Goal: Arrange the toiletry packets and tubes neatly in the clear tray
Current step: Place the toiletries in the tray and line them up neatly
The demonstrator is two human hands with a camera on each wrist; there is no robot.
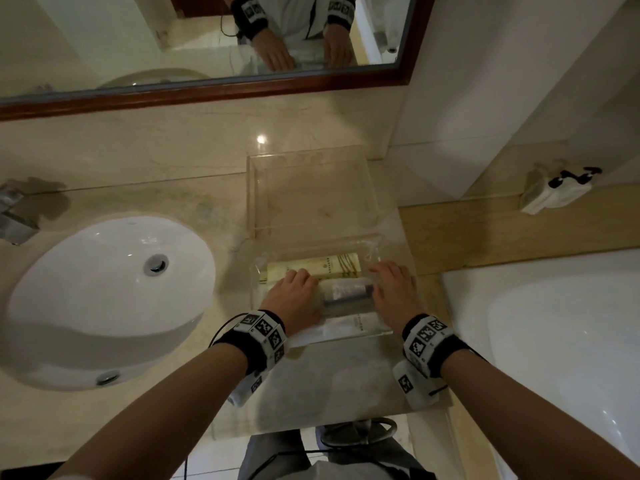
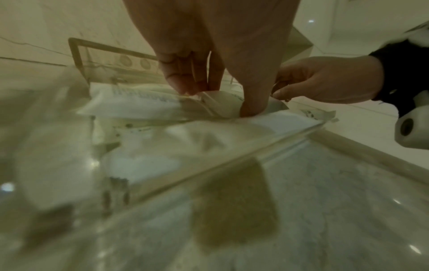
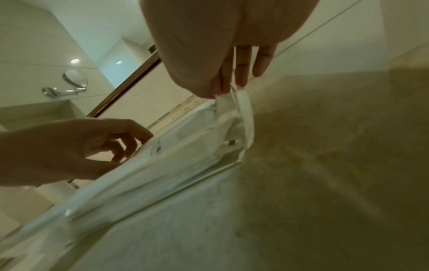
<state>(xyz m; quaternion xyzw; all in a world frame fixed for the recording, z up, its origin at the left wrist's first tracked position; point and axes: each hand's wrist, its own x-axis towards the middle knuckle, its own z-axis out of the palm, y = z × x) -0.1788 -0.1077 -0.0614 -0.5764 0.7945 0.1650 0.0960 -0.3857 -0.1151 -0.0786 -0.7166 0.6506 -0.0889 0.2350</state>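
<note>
A clear tray (image 1: pixel 254 199) stands on the marble counter right of the sink. Its near half holds a yellow packet (image 1: pixel 311 268), a clear-wrapped packet with a dark tube (image 1: pixel 346 294) and a flat white packet (image 1: pixel 346 327) at the front. My left hand (image 1: pixel 294 296) grips the wrapped packet's left end, thumb pressed down beside the fingers (image 2: pixel 220 99). My right hand (image 1: pixel 393 289) pinches its right end between thumb and fingers (image 3: pixel 220 91). The tray's far half looks bare.
A white sink (image 1: pixel 104 292) lies to the left, with a faucet (image 1: pixel 14 216) at the edge. A bathtub (image 1: pixel 554 341) is on the right. A white folded item (image 1: pixel 554 188) sits on the tiled ledge. A framed mirror (image 1: pixel 242 91) hangs behind.
</note>
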